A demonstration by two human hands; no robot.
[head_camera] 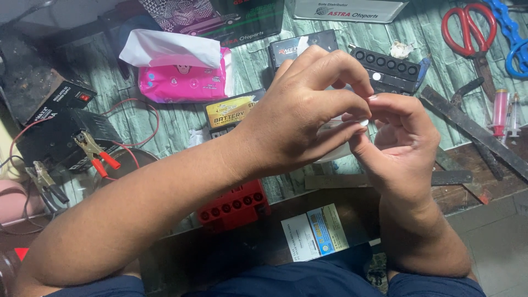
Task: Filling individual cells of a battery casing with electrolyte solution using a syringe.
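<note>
Head view: I look down on my two hands meeting over a cluttered workbench.
Left hand [300, 113]: curled, its thumb and forefinger pinching a small white piece [360, 122] at the fingertips.
Right hand [399, 146]: fingers bent inward, tips touching the same white piece from the right side; my grip here looks closed on it too.
White piece: held between both hands, above the bench, its exact shape mostly hidden by my fingers.
Key relation: the piece sits right at the meeting of my fingertips, the left hand over it from above and left, the right hand under it from below and right; neither is nearer.
Below my hands: a red cell-cap strip [234, 206] at the bench edge, a yellow-labelled battery [234, 111] behind my left wrist.
Beyond: a black six-hole cap strip [385, 67], red-handled scissors [467, 30], two syringes [506, 113].
Left side: pink tissue pack [181, 74], red clamp [99, 154] on a black charger [60, 124].
</note>
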